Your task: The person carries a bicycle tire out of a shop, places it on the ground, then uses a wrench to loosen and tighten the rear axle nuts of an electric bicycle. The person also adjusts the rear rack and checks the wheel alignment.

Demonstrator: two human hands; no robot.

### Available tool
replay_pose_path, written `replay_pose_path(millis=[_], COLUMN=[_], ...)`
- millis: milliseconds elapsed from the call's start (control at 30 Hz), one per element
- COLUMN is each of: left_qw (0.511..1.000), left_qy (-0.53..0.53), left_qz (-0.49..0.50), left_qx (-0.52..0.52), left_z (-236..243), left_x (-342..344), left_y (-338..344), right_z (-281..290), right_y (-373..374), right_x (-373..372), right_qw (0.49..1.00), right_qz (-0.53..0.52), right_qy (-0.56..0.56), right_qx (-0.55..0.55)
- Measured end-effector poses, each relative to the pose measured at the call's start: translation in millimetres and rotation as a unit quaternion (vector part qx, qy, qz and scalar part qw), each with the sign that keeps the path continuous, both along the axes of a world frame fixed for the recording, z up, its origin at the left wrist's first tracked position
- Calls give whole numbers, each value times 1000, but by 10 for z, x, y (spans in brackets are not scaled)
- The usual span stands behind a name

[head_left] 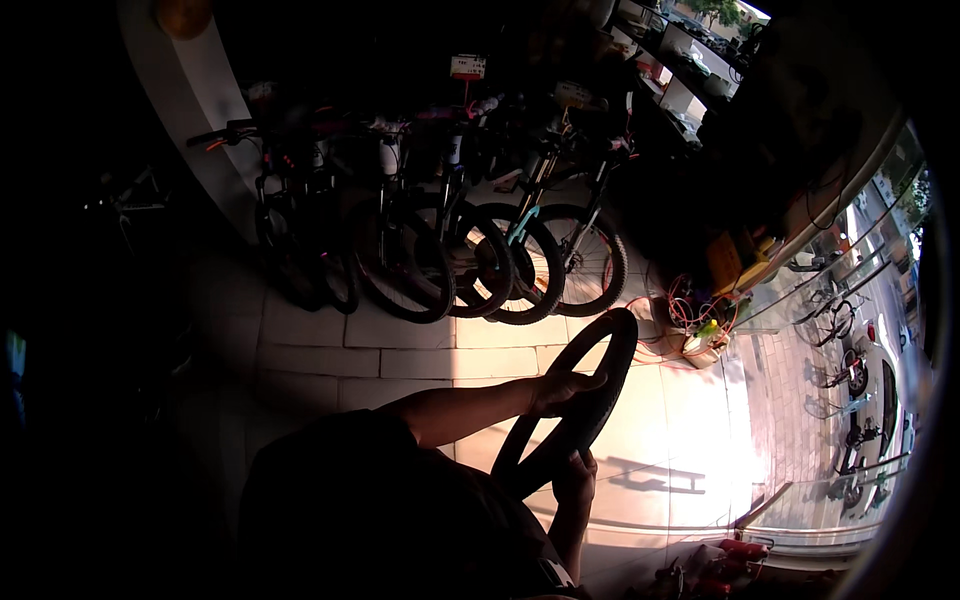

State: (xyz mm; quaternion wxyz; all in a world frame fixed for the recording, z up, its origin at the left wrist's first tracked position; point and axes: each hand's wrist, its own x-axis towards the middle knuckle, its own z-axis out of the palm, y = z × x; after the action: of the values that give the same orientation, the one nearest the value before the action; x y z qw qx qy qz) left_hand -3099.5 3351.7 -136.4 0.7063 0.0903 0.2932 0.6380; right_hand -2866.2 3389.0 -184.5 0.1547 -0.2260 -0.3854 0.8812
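A dark bicycle tire (615, 350) is held upright at a slant in the lower middle, mostly in shadow. My left hand (565, 392) grips it at its middle, with the forearm coming in from the lower left. Lower down, my right hand (573, 475) is closed on the tire's lower right side. The bottom of the tire disappears behind my dark-clothed body, and fine detail on it is too dark to make out.
A row of parked bicycles (400, 260) stands ahead. To the right lie tangled orange hoses (688, 305) beside a yellow object (732, 260), before glass panels facing the street. Shelves (680, 70) are at the upper right. Red objects (740, 550) sit at the lower right.
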Motion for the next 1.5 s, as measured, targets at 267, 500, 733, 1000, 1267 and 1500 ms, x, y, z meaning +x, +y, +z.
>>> replay_pose_path(millis=[267,500,733,1000,1267,1500], left_qw=[982,988,996,982,932,918], left_qy=[156,-1,-54,37,-192,-15], left_qz=[100,133,-34,-108,-298,-383], left_qx=[48,82,56,151,78,103], left_z=[393,486,77,337,47,206], left_x=[659,460,1133,1838,2872,3878], left_y=[982,2305,3486,5127,6797,7905], right_z=[630,64,704,1037,947,935], right_y=[1766,2445,3820,5098,5454,7193], right_x=[54,717,812,1818,2949,3796], right_qw=[997,989,992,994,948,948], right_qz=[65,136,-72,-72,-296,-299], right_qy=[29,52,-84,-72,-118,-110], right_qx=[16,-40,53,-39,-1,-12])
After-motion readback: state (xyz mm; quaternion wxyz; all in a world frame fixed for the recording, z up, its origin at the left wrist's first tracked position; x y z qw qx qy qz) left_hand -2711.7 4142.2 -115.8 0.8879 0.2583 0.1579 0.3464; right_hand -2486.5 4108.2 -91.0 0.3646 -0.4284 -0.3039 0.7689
